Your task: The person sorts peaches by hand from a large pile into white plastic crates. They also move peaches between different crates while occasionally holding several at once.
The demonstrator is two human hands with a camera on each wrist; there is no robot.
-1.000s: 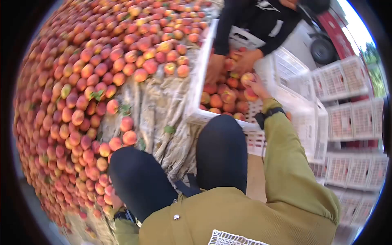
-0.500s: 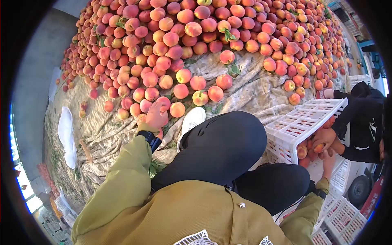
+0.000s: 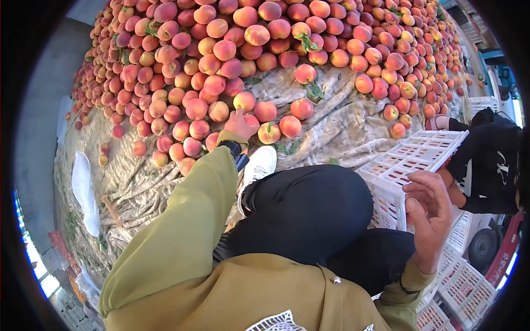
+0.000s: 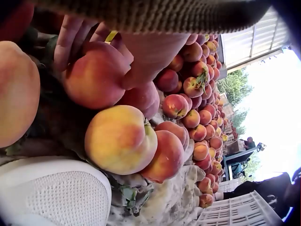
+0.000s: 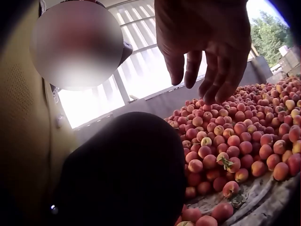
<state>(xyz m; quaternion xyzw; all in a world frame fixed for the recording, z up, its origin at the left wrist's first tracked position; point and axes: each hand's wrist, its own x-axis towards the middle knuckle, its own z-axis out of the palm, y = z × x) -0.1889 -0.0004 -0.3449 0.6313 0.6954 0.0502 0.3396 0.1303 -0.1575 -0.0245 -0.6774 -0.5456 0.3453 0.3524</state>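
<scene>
Left hand (image 3: 240,122) reaching out at near edge of peach pile (image 3: 309,33), fingers curling round one peach (image 4: 96,75), gripping it. Peach roundish, no clear long axis; which way stem end is facing, cannot tell. Skin red-orange blushing into yellow, matte. Two loose peaches (image 4: 121,140) lying just below it, beside white shoe (image 3: 260,164). Right hand (image 3: 429,212) hanging in air, empty, fingers relaxed, over white crate (image 3: 411,160) at pile's right side. No readable writing showing anywhere.
</scene>
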